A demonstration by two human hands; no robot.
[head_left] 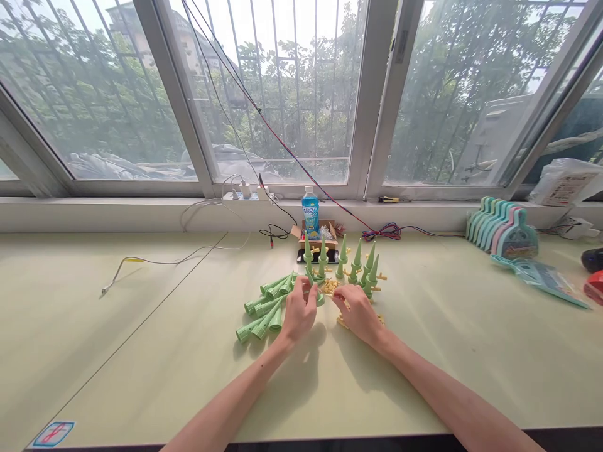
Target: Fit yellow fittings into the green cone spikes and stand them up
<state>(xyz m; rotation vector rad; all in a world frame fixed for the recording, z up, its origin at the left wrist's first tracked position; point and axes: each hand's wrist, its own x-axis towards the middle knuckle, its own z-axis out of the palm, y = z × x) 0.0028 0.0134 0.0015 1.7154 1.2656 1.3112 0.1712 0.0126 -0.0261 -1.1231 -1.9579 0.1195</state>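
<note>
Holding a green spike [321, 299], the left hand [299, 315] has its fingers closed on it; the spike lies at the thumb side, partly hidden by these fingers, and its wide end shows on the side which faces the right hand [360, 311]. The right hand is near it, and its fingers are bent toward a small heap of yellow pieces [330, 286]. Whether these fingers pinch one piece or only touch the heap, I cannot tell. The heap lies on the desk [447, 351] between the two hands, just beside the right fingertips. Some more yellow pieces lie at the near side of the right hand, partly covered by it. To the left of the left hand, loose spikes [266, 307] lie in a pile, their wide ends mostly toward the near left. Beyond the right hand, several standing spikes [357, 256] have their points up, and yellow pieces stick out from their sides. Behind them are a phone [332, 256], an open box [332, 243] and a blue bottle [310, 215]
</note>
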